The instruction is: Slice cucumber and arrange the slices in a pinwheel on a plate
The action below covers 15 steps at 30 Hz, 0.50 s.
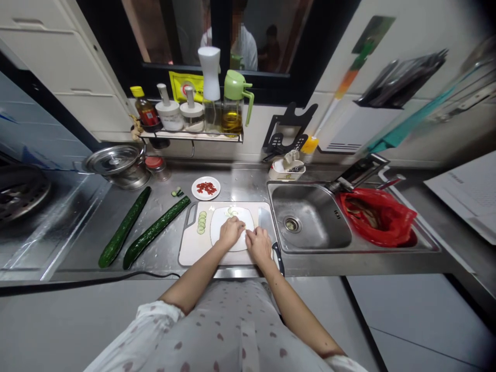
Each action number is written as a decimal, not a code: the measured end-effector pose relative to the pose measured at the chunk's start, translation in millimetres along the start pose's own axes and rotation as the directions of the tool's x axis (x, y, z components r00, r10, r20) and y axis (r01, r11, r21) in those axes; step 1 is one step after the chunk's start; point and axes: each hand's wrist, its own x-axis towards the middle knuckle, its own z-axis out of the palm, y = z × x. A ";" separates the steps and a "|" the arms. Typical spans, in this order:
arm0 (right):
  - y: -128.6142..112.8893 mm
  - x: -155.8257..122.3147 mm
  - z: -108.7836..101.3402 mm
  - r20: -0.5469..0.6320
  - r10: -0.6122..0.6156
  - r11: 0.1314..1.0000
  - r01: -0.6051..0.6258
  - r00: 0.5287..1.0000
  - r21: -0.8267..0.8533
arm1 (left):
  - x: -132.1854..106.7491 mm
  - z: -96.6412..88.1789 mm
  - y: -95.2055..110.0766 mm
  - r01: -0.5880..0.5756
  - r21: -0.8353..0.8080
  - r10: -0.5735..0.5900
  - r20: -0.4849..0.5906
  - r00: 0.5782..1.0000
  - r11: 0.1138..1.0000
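Both hands — left hand (pixel 231 231), right hand (pixel 259 244) — rest curled on the white plate (pixel 219 221), grip unclear, beside cucumber slices (pixel 201 222).

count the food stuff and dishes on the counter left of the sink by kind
whole cucumbers: 2
row of cucumber slices: 1
cucumber end pieces: 1 small pile
white plate on the cutting board: 1
small dish of red bits: 1
total: 6

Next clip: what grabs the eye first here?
Both hands, left hand and right hand, meet over the white round plate on the pale cutting board. Two long dark green cucumbers lie on the steel counter to their left, and a bright red plastic bag sits right of the sink basin.
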 end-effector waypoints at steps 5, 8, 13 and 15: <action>-0.5 3.6 -0.3 -0.003 0.018 1.000 -0.019 1.000 -0.011 | 7.3 -0.1 0.2 -0.034 0.012 0.034 -0.002 0.999 0.999; -0.4 5.2 -0.7 -0.004 0.022 1.000 -0.022 1.000 -0.017 | 9.7 -0.1 0.4 -0.049 0.017 0.049 -0.014 0.999 0.999; 0.8 7.4 -0.9 -0.014 0.035 0.999 -0.035 0.999 -0.013 | 12.1 1.2 0.6 -0.038 0.000 0.038 -0.017 0.999 0.999; 1.4 8.0 -0.4 -0.019 0.037 0.999 -0.037 0.999 -0.012 | 13.2 2.1 0.6 -0.040 -0.008 0.039 -0.024 0.999 0.999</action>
